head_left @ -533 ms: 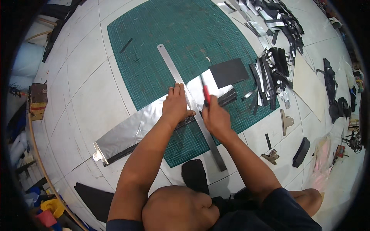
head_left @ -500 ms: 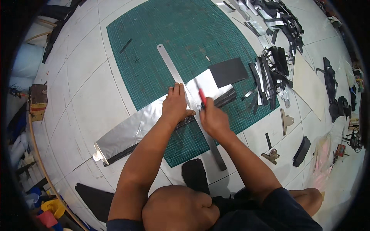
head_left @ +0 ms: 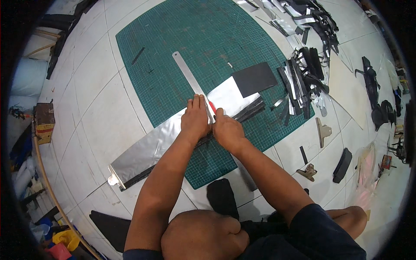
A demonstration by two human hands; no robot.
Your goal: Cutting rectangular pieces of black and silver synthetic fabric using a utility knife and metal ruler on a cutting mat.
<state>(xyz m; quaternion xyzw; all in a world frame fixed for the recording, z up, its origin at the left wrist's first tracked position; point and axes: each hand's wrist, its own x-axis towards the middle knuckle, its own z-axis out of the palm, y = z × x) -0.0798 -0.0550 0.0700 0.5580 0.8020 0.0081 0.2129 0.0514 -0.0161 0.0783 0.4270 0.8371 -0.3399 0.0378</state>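
Note:
A steel ruler (head_left: 185, 73) lies slantwise across a stack of silver-faced sheets (head_left: 149, 141) with black layers (head_left: 252, 110) showing along its edge. My left hand (head_left: 196, 119) presses the ruler down, fingers laid out forward along it. Right beside it, my right hand (head_left: 228, 132) is closed around a red cutter knife (head_left: 212, 107), held against the ruler's right side. The blade's tip is too small to make out. Beneath everything spreads a green cutting mat (head_left: 195, 43). A black rectangular piece (head_left: 255, 79) rests at the stack's right end.
A bulldog clip (head_left: 115, 175) grips the stack's left end. Two more clips, one bulldog clip (head_left: 323, 132) and another (head_left: 307, 172), lie on the tiled floor at right. Offcut strips (head_left: 299, 82) pile up at the mat's right edge. A black block (head_left: 342, 165) sits nearby.
My right hand has moved left, bringing the red cutter knife from above the stack to the ruler's edge beside my left hand. My left hand stays on the ruler.

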